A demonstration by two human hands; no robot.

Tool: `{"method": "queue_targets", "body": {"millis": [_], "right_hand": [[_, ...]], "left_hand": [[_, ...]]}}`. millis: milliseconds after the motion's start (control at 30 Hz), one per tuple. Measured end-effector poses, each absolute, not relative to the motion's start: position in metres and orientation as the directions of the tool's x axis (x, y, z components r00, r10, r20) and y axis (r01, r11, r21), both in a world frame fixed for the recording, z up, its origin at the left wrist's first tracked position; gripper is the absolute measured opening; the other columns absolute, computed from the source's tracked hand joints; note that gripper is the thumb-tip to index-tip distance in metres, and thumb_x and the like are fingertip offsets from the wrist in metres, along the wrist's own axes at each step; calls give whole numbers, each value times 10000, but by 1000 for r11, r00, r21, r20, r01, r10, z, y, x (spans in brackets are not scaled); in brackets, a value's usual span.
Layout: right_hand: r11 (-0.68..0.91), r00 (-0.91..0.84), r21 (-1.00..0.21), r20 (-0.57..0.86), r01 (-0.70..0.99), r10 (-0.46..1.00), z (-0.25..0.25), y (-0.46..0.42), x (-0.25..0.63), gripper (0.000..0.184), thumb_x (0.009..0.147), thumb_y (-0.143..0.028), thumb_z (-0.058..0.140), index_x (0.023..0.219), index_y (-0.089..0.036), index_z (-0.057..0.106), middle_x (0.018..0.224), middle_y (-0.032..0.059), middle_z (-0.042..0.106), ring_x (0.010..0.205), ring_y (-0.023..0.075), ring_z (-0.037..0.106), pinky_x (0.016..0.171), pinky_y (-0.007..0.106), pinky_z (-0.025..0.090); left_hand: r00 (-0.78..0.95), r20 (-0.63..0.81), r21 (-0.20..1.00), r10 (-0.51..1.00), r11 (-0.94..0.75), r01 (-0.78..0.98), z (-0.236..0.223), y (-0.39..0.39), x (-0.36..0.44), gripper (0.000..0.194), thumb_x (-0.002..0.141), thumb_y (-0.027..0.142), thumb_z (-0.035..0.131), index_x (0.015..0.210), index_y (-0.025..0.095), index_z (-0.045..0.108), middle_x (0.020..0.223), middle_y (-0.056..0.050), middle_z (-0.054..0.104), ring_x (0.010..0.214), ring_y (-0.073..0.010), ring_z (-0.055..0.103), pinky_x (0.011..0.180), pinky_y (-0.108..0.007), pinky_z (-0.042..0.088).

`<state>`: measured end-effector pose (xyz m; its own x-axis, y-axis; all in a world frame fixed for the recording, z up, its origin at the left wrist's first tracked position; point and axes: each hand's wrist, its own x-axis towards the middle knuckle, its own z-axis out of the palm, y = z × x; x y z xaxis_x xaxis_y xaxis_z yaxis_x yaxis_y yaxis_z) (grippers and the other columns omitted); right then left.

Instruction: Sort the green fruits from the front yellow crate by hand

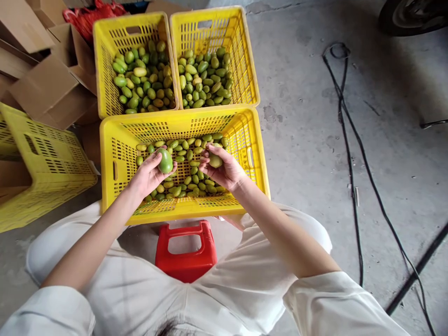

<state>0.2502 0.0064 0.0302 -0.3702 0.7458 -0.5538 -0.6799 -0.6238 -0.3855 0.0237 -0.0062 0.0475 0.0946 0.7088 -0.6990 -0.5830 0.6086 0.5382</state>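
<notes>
My left hand (pixel 151 172) is wrapped round a smooth green oval fruit (pixel 165 161), thumb on top. In my right hand (pixel 226 168) sits a duller olive-green oval fruit (pixel 215 160), fingers curled about it. Both hands are above the near yellow plastic crate (pixel 182 212), whose slotted floor is partly covered by loose green and yellowish fruits (pixel 194 179). Against its far side stand two more yellow crates, the left one (pixel 101 70) and the right one (pixel 249 60), each holding a heap of similar fruits.
Cardboard boxes (pixel 45 88) lie piled at the left, with a red plastic bag (pixel 91 18) behind. Another yellow crate (pixel 56 158) is tipped on its side. A red stool (pixel 185 266) shows between my legs. Black cable (pixel 364 158) runs across the concrete floor, near a wheel (pixel 395 18).
</notes>
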Motion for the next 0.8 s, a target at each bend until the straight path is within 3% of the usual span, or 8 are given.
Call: {"method": "queue_targets", "body": {"millis": [133, 200, 300, 400, 467, 533, 667, 800], "right_hand": [[-663, -395, -370, -581, -651, 712, 30, 9, 253, 338, 761, -122, 840, 832, -215, 523, 679, -80, 559, 473, 23, 384, 374, 91, 260], [-673, -377, -384, -607, -632, 699, 29, 9, 253, 358, 771, -160, 853, 811, -217, 502, 655, -86, 531, 448, 21, 340, 353, 101, 200], [-672, -329, -389, -650, -630, 685, 28, 9, 252, 322, 850, -318, 826, 804, -218, 523, 636, -70, 529, 438, 34, 340, 352, 117, 247], [-638, -283, -377, -665, -672, 691, 29, 12, 253, 248, 932, -417, 708, 850, -216, 589, 691, -9, 609, 537, 93, 518, 437, 164, 455], [-605, -258, -376, -657, -702, 708, 30, 14, 254, 169, 928, -370, 679, 900, -217, 614, 822, 39, 699, 713, 156, 656, 586, 246, 600], [-577, -244, -393, -634, -716, 734, 32, 16, 255, 114, 905, -309, 690, 936, -223, 622, 948, 60, 742, 857, 193, 708, 698, 309, 653], [-549, -242, -421, -590, -722, 770, 35, 16, 258, 157, 886, -234, 735, 860, -232, 580, 845, 8, 685, 726, 133, 655, 569, 211, 587], [-589, -317, -398, -566, -703, 761, 35, 16, 264, 288, 844, -159, 775, 782, -214, 499, 677, -61, 556, 511, 44, 434, 381, 102, 338]], "left_hand": [[105, -656, 585, 747, 592, -555, 43, -5, 20, 234, 738, 86, 840, 914, 142, 697, 796, 2, 676, 681, -93, 663, 670, -203, 576], [72, -677, 583, 733, 593, -556, 42, -4, 20, 245, 706, 52, 846, 847, 143, 667, 778, 13, 673, 617, -60, 628, 592, -161, 526], [58, -724, 549, 688, 624, -557, 45, -1, 21, 214, 772, 100, 824, 777, 150, 615, 689, 24, 636, 517, -41, 564, 489, -136, 446], [87, -750, 502, 655, 650, -571, 51, 2, 21, 255, 922, 292, 726, 746, 165, 590, 573, 38, 540, 433, -59, 489, 406, -161, 377], [96, -749, 486, 656, 642, -593, 55, 4, 20, 281, 976, 380, 639, 799, 162, 624, 625, -3, 602, 485, -99, 564, 443, -194, 453], [86, -735, 490, 672, 615, -617, 56, 4, 18, 239, 985, 363, 601, 894, 152, 665, 760, -60, 698, 637, -154, 688, 575, -250, 575], [85, -712, 526, 697, 611, -592, 52, 2, 17, 123, 933, 261, 660, 977, 148, 677, 937, -103, 763, 816, -197, 759, 733, -309, 632], [147, -667, 579, 730, 633, -514, 47, -2, 17, 267, 781, 221, 844, 841, 180, 587, 747, -3, 670, 629, -118, 659, 596, -226, 550]]}}
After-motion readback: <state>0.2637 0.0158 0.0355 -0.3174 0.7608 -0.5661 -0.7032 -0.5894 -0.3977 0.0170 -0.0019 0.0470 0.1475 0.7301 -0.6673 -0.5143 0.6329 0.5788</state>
